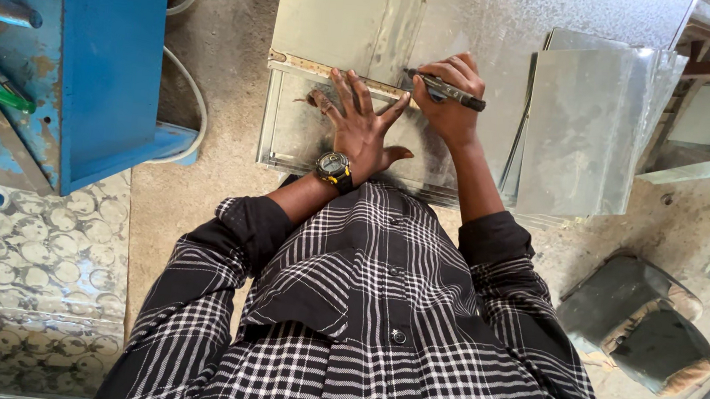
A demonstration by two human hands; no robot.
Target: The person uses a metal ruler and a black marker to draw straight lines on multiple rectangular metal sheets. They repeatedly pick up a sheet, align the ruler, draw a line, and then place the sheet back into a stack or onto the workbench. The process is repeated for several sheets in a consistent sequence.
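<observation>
Head view: I look straight down over a checked shirt (363, 310) at both hands working on a metal sheet (470, 23) that lies on the floor (214, 53).
Left hand: my left hand (363, 124) lies flat with its fingers (353, 90) spread apart, pressing a ruler (315, 65) onto the sheet; a watch (334, 167) sits on that wrist.
Right hand: my right hand (452, 97) has its fingers (450, 68) clamped around a dark marker (448, 90), the tip touching the sheet just at the ruler's far edge.
Marker: it lies nearly level across the hand, tip toward the left hand.
Sheet: it lies directly in front of me, partly over a lower panel (292, 135); more cut sheets (589, 125) are stacked just beside it on the right.
Doing it well: I judge the ruler needs steady downward weight so it cannot slide, and the marker tip should hug its edge throughout.
Surroundings: a blue metal box (104, 61) stands to the left, a dark cushion (636, 323) lies to the right.
</observation>
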